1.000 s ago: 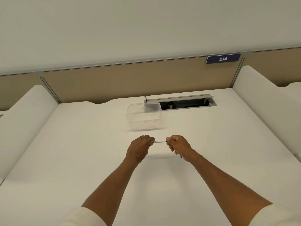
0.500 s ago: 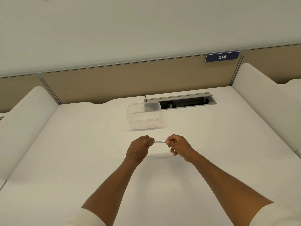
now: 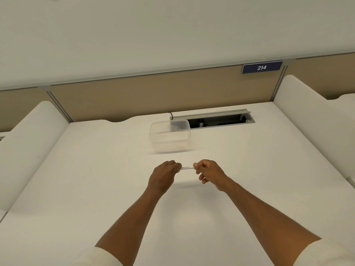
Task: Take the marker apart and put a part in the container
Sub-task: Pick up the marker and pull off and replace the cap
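Marker (image 3: 187, 167) between both hands above desk (image 3: 96, 179); container (image 3: 170, 139) just behind.

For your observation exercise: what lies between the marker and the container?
Only bare white desk separates the marker from the container, as the head view shows.

- The right hand (image 3: 208, 174) has loosened: its lower fingers (image 3: 203, 179) now stick out uncurled, where they were tucked in before.
- The dark end that showed below the right hand a second ago is gone from sight.
- The view has tipped slightly.
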